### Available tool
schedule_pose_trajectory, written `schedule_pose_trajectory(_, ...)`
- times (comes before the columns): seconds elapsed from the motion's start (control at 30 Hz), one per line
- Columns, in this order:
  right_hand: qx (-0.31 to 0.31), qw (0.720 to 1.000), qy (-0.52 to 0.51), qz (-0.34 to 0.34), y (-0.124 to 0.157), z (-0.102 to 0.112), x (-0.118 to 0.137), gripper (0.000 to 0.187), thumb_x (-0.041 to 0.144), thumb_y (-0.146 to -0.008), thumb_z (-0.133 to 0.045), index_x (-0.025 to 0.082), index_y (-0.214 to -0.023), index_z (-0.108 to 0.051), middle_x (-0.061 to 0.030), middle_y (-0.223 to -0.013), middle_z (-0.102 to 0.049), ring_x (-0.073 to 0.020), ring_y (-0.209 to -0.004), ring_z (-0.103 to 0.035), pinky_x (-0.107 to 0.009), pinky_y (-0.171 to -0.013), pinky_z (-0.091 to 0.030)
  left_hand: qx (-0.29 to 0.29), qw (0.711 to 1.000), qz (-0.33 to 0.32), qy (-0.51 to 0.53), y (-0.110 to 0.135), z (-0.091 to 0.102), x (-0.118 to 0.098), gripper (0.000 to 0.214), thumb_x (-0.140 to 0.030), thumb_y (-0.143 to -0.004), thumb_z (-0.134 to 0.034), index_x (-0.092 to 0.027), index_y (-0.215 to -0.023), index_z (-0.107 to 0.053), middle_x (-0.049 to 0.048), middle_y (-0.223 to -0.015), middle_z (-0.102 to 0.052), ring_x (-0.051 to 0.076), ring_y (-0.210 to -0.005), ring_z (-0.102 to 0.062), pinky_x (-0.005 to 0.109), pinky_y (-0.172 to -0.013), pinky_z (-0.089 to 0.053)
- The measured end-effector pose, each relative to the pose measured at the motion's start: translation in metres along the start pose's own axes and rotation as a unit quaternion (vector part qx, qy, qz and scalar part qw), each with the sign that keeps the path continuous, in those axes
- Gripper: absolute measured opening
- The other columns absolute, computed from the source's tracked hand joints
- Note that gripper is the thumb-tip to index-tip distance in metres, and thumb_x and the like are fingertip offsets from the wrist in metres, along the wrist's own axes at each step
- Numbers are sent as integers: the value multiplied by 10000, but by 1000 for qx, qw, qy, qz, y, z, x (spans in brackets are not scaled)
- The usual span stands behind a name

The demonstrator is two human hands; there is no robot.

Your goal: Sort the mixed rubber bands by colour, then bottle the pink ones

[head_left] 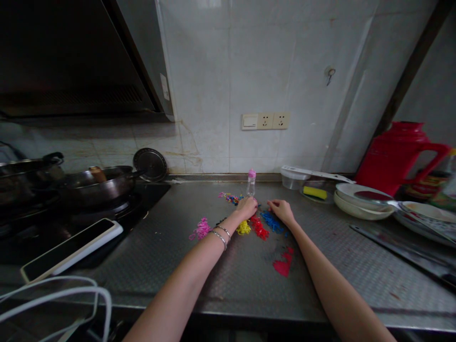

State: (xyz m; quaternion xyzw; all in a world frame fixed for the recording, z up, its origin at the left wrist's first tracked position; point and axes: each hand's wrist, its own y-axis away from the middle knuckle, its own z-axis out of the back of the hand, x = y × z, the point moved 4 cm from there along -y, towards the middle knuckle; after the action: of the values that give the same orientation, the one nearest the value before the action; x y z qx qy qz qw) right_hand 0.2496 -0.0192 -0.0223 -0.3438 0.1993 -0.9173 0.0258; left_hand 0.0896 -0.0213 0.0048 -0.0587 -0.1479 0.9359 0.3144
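My left hand (247, 207) reaches over the counter with its fingers curled down beside a mixed-colour pile of small rubber bands (233, 199). Its fingertips are hidden, so what they pinch cannot be made out. My right hand (281, 212) is closed at the far edge of the blue rubber bands (271, 222); anything between its fingers is too small to tell. Around my left wrist lie the yellow bands (244, 228), the red bands (260, 228) and the pink bands (201, 229). Just behind my left hand stands a clear bottle (251, 186) with a pink cap.
A red patch (284, 262) marks the metal counter (245, 280). Pans (103, 185) and a white-cased device (73, 249) are on the left. To the right are a plastic tub (294, 180), a yellow sponge (315, 193), stacked bowls (359, 206), a knife (399, 251) and a red thermos (392, 156).
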Motion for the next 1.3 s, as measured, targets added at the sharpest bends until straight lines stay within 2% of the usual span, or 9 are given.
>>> schedule_pose_trajectory(0.17,-1,1000,0,1,1,-1,0,434,489,-738,-385,165,-635,-654,-40,-559,-624,-136,-521,-532,-210,-499,-334,-12,1000,14,23,-2,-3,2,221,-218,-757,-452,-152,-804,-658,98,-869,-610,179,-808,-570,275,-728,-426)
schedule_pose_trajectory(0.33,7,1000,-2,-8,0,-1,-1,435,487,-740,-382,161,-633,-650,-36,-570,-632,-127,-507,-526,-208,-509,-343,-36,989,52,134,-3,-6,20,224,-239,-737,-476,-149,-779,-677,81,-798,-640,150,-712,-565,241,-661,-413)
schedule_pose_trajectory(0.53,12,1000,-1,-14,-1,-1,-1,413,480,-727,-397,168,-659,-659,-41,-585,-638,-136,-524,-541,-208,-486,-335,-49,935,123,328,11,2,51,248,-278,-676,-541,-92,-747,-688,59,-655,-644,121,-580,-526,219,-551,-377)
schedule_pose_trajectory(0.67,12,1000,7,-8,0,-1,-1,406,473,-733,-398,171,-658,-658,-44,-582,-638,-144,-538,-552,-211,-499,-342,-50,903,154,399,30,14,68,222,-245,-618,-587,-72,-712,-687,62,-661,-647,114,-588,-526,213,-562,-380)
schedule_pose_trajectory(0.83,16,1000,10,-1,2,0,0,392,462,-739,-403,174,-667,-659,-46,-588,-642,-148,-558,-565,-211,-524,-356,-42,893,157,419,50,25,76,206,-238,-611,-587,-76,-697,-683,62,-664,-649,116,-584,-531,227,-587,-396)
schedule_pose_trajectory(1.03,14,1000,15,-8,2,0,0,398,468,-732,-402,171,-643,-652,-41,-562,-627,-141,-515,-545,-215,-507,-346,-9,915,90,393,62,24,60,247,-267,-632,-589,-74,-764,-668,65,-691,-646,120,-600,-533,227,-582,-397)
schedule_pose_trajectory(1.17,14,1000,19,-2,2,0,1,401,466,-733,-401,168,-631,-650,-41,-567,-629,-142,-529,-546,-213,-509,-343,-56,919,98,377,63,31,65,295,-305,-670,-569,-89,-854,-650,63,-762,-647,123,-650,-541,234,-617,-406)
schedule_pose_trajectory(1.3,19,1000,19,0,4,1,3,393,457,-736,-403,168,-660,-658,-46,-594,-639,-150,-574,-562,-211,-527,-355,-115,901,150,391,67,40,96,247,-271,-683,-559,-90,-825,-651,76,-800,-648,128,-702,-556,238,-670,-414)
